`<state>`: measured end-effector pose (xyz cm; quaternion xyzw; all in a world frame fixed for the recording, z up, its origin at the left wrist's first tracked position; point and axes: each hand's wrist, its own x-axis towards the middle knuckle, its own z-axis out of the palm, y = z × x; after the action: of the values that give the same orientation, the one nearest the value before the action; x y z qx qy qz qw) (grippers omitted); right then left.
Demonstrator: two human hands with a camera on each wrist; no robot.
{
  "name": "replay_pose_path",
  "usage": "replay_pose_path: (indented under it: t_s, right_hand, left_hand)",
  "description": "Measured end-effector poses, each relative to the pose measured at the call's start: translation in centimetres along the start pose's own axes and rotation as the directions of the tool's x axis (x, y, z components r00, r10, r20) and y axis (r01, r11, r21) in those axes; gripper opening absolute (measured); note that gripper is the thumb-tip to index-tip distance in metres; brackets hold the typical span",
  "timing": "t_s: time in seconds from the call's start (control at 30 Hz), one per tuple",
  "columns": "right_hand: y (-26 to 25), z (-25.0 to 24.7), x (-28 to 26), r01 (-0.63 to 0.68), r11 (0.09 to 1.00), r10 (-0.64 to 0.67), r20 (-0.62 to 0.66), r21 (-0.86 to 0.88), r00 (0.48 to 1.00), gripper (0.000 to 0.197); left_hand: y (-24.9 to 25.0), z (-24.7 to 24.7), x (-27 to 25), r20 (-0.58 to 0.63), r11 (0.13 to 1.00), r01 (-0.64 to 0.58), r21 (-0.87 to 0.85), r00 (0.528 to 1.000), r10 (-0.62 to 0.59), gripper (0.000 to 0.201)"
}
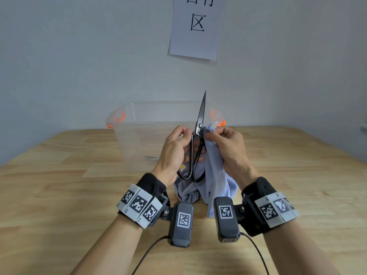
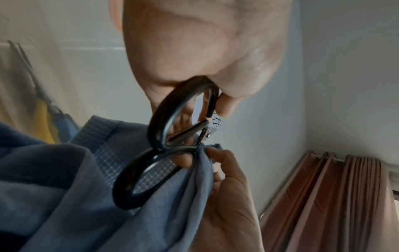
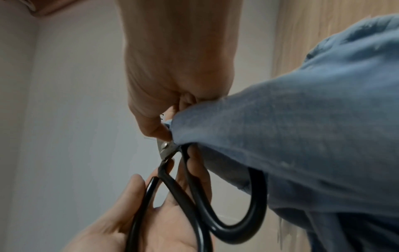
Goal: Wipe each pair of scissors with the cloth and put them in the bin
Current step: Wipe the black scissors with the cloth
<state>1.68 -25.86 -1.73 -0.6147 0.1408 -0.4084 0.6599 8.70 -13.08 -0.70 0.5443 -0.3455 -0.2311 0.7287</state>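
Left hand [image 1: 174, 147] grips black scissors [image 1: 195, 147] upright | right hand [image 1: 226, 145] pinches blue cloth [image 1: 214, 175] at pivot | clear bin [image 1: 127, 128] behind, contents unclear

A pale wooden surface [image 1: 59, 195] is carrying a clear plastic bin [image 1: 127, 135] with orange handles, sitting toward its far edge by the wall, while the blue cloth [image 1: 186, 191] is trailing its lower folds onto the boards nearer the person
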Motion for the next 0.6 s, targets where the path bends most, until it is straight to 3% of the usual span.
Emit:
replay_pose_path:
  t_s: [0.2, 0.33, 0.47, 0.6]
  right_hand:
    - [-0.13, -0.37, 0.21, -0.034, 0.999, 0.032, 0.050, 0.030, 0.998, 0.029]
    - [-0.49, -0.18, -0.31, 0.005, 1.000, -0.001, 0.134, -0.026, 0.991, 0.013]
    - [-0.29, 0.07, -0.01, 0.043, 0.987, -0.032, 0.072, -0.158, 0.997, 0.019]
    - [0.18, -0.06, 0.18, 0.029, 0.994, -0.033, -0.039, -0.110, 0.999, 0.023]
  left_hand:
    - [0.07, -0.07, 0.11, -0.027, 1.000, -0.011, -0.010, 1.000, 0.011, 0.018]
    - [-0.06, 0.03, 0.12, -0.017, 1.000, -0.022, -0.001, 1.000, 0.022, 0.025]
    - [0.02, -0.12, 0.06, -0.027, 0.998, -0.042, 0.047, 0.999, 0.043, 0.029]
    - [0.34, 0.07, -0.18, -0.011, 0.999, -0.030, 0.044, 0.999, 0.030, 0.028]
